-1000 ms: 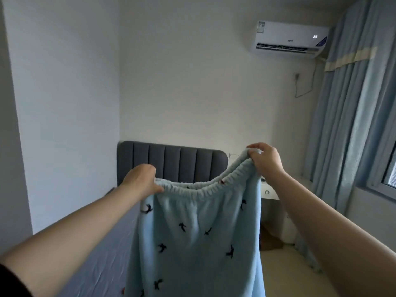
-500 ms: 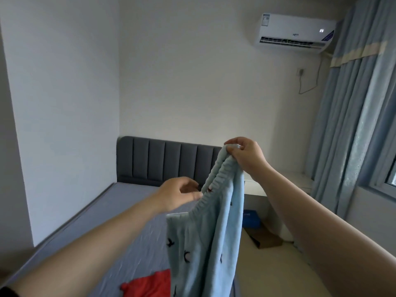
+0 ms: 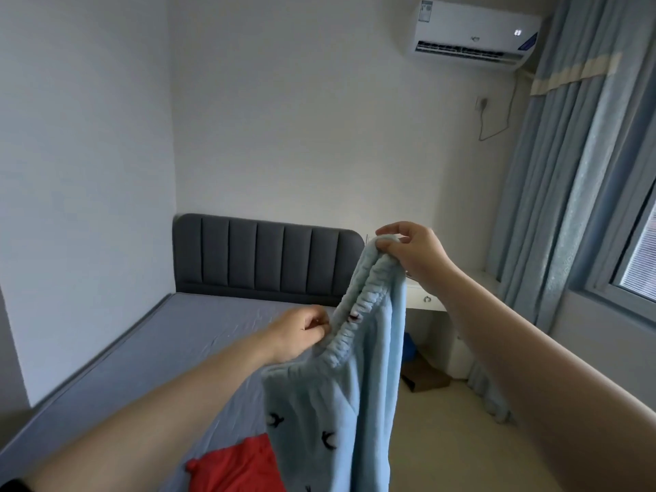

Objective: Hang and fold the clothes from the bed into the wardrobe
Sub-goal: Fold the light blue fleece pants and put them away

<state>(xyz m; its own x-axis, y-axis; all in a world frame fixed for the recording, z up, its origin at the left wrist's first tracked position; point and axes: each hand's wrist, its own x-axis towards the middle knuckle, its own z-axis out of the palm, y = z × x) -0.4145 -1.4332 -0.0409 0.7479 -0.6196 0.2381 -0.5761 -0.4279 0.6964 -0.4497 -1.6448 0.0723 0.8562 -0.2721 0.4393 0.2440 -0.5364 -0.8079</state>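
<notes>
Lowered since half a second ago: left hand [image 3: 301, 335], pinching the waistband [image 3: 360, 307] of one blue patterned garment [image 3: 355, 403] held above the bed [image 3: 142, 349]. Right hand [image 3: 408, 250] gripping same waistband, higher. One red garment [image 3: 234, 466] lying on bed.

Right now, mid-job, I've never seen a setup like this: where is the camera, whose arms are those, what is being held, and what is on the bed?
There is no machine here. A person works with bare hands, and one wide-angle camera sits on their head, looking forward and down, so both arms reach in from the bottom edge. The right hand pinches the elastic waistband of the light blue trousers up high. The left hand grips the same waistband lower down, so the trousers hang between the hands beside the bed. On its grey sheet lies a red garment, partly cut off by the frame. Behind are the grey headboard and, on the wall, an air conditioner. No wardrobe is in view.
</notes>
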